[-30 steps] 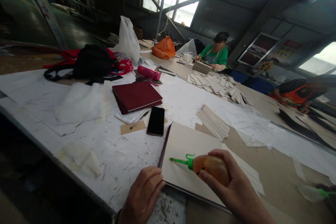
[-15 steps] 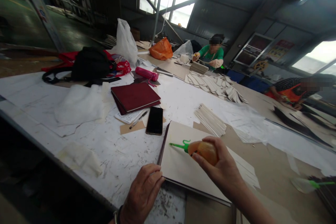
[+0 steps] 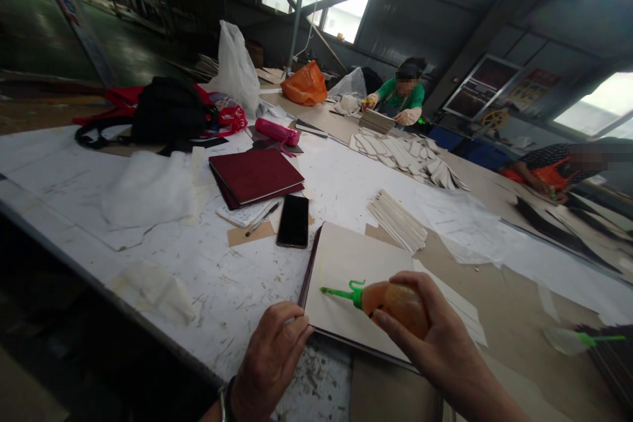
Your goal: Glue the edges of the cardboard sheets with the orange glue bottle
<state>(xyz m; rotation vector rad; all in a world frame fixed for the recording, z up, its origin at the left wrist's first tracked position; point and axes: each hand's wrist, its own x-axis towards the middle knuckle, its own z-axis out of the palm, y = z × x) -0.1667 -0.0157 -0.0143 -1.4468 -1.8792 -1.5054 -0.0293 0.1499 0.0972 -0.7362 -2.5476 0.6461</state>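
Note:
My right hand (image 3: 445,336) is closed around a squeeze bottle (image 3: 388,306) of amber liquid, held tilted nearly flat. Its green nozzle points left, with the tip at the pale top sheet of a stack of boards (image 3: 361,250), near the left edge. A faint yellowish line runs on the sheet up from the tip. Dark maroon edges show along the stack's left side. My left hand (image 3: 271,356) grips the near left corner of the stack, fingers together; the thumb is hidden.
A phone (image 3: 293,221), a pen (image 3: 263,219) and maroon covers (image 3: 257,176) lie beyond the stack. Pale strips (image 3: 397,221) lie to its right. Another green-nozzled bottle (image 3: 568,341) is at far right. Two co-workers sit across the table, one in green (image 3: 408,99).
The bottle's nozzle tip has moved down along the stack's left edge toward me, and a faint line shows above it. My left hand stays at the corner.

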